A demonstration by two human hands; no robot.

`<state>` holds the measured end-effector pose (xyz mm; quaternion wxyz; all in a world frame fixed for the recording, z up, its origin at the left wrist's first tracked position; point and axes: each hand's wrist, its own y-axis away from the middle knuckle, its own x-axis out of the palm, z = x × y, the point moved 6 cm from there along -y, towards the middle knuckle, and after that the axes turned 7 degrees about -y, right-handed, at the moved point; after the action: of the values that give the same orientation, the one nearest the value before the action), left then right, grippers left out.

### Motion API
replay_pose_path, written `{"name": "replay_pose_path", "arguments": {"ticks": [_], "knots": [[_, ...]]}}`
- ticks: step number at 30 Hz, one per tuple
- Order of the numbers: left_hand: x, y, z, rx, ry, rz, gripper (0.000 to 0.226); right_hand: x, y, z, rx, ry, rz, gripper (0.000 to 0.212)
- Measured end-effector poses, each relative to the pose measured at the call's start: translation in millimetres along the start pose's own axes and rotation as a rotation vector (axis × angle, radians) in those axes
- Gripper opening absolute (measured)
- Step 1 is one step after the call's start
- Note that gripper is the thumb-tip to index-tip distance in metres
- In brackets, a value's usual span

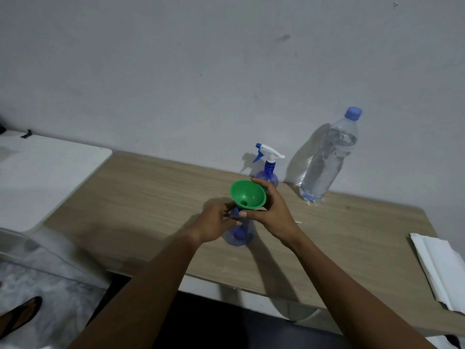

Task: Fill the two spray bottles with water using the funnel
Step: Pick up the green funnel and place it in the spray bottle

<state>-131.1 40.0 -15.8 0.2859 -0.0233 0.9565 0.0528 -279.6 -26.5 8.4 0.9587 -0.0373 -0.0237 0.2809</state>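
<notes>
A green funnel (247,195) sits in the neck of a blue translucent spray bottle (239,235) standing mid-table, with its spray head off. My left hand (214,222) grips that bottle's neck from the left. My right hand (271,212) holds the funnel's rim and underside from the right. A second blue spray bottle (267,172) with a white and blue trigger head stands just behind, near the wall. A large clear water bottle (327,159) with a blue cap stands at the back right, capped and nearly full.
The wooden table (151,197) runs along a grey wall. Folded white paper towels (440,268) lie at the table's right edge. A white surface (45,172) adjoins the table on the left. A foot in a sandal (20,316) shows on the floor at lower left.
</notes>
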Motion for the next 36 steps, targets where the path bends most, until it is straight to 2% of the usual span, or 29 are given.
{"name": "replay_pose_path", "arguments": {"ticks": [13,18,20,22,24,25,27,32,36], "knots": [[-0.1,2.4,1.4,-0.041,-0.069,-0.032,0.033,-12.9,5.7,-1.0,0.013,0.090,0.052,0.101],[7.3,7.7,7.4,-0.055,-0.009,-0.034,0.054,-29.0,18.4,-3.3,0.061,0.040,0.034,0.093],[6.7,15.7,7.1,-0.052,-0.004,-0.121,0.062,-38.8,23.3,-5.2,0.072,0.042,0.012,0.091],[2.7,33.6,9.8,-0.082,-0.083,-0.358,0.065,-51.7,28.1,-7.8,0.082,0.043,-0.022,0.089],[10.2,56.8,10.4,-0.130,-0.183,-0.543,0.054,-69.3,31.8,-9.8,0.100,0.043,-0.070,0.083],[20.5,63.3,9.8,-0.137,-0.188,-0.561,0.041,-80.0,32.7,-10.4,0.109,0.050,-0.100,0.080],[47.3,65.0,-2.8,-0.123,-0.170,-0.488,0.023,-103.9,32.2,-8.2,0.115,0.073,-0.162,0.068],[96.1,14.1,-63.6,-0.040,-0.039,-0.218,0.016,-169.4,8.4,34.7,0.055,0.168,-0.324,0.045],[96.8,-52.9,-129.8,0.061,0.053,-0.231,0.017,-220.5,-31.3,98.0,-0.079,0.294,-0.522,0.046]]}}
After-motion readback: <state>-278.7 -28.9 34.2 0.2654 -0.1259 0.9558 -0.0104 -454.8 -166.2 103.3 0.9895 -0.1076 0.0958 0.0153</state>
